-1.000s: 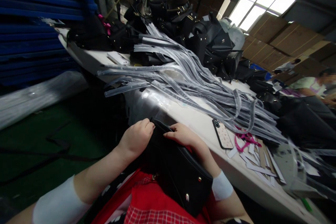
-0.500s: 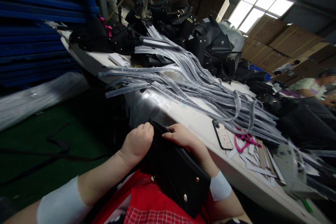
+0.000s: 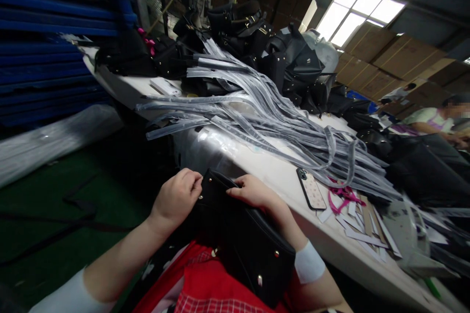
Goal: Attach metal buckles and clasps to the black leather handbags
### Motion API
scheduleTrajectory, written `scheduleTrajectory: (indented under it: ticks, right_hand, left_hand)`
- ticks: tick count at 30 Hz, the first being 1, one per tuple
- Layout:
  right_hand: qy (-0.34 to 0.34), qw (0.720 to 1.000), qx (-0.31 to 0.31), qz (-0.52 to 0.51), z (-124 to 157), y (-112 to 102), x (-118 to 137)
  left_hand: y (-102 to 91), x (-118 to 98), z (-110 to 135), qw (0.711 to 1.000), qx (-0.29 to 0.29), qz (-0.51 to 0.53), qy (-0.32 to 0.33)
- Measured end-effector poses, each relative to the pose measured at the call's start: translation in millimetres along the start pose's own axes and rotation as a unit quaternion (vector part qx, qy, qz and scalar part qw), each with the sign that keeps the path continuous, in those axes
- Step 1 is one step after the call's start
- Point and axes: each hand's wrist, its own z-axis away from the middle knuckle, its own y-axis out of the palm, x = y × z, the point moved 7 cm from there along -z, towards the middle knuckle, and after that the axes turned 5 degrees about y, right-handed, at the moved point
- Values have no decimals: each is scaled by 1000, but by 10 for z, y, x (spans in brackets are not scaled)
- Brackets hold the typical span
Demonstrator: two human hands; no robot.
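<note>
A black handbag (image 3: 257, 249) with small gold studs rests against my red apron (image 3: 216, 283), slanting from upper left to lower right. My right hand (image 3: 253, 190) grips its upper edge, thumb on the near side and the other fingers partly hidden behind. Just beyond the bag's far left end, my left hand (image 3: 178, 194) is closed with its fingertips pinched together. What lies in that pinch, if anything, is too small to make out. Two studs show on the bag's end beside those fingertips.
On the white table (image 3: 271, 171) lie plastic-wrapped strips (image 3: 264, 107), a phone (image 3: 311, 189), pink scissors (image 3: 343, 195) and paper offcuts (image 3: 363, 230). Black bags (image 3: 301, 58) are piled behind. Blue stacked panels (image 3: 55, 49) stand left; another person (image 3: 429, 120) sits at far right.
My left hand has moved left and slightly down, off the bag's far end, uncovering studs there. My right hand and the bag stay nearly where they were.
</note>
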Motion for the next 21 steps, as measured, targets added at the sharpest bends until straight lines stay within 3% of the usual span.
scheduleTrajectory:
  ticks: [2,5,7,8,14,21]
  right_hand:
    - [0,1000,-2,-3,-10,-4,-13]
    - [0,1000,-2,3,-21,1,-9]
    - [2,1000,-1,10,-23,6,-1]
    - [2,1000,-3,13,-23,5,2]
    - [-3,1000,-3,-2,-22,4,-2]
    - [-5,1000,-8,11,-26,-6,12]
  left_hand:
    - [-28,184,30,991,-12,108,-76]
    - [75,340,103,932,21,319,-173]
    - [125,350,145,895,36,400,-196]
    - [128,342,160,892,40,407,-195]
    - [30,173,195,961,77,251,-81]
    - [70,67,258,976,98,193,-28]
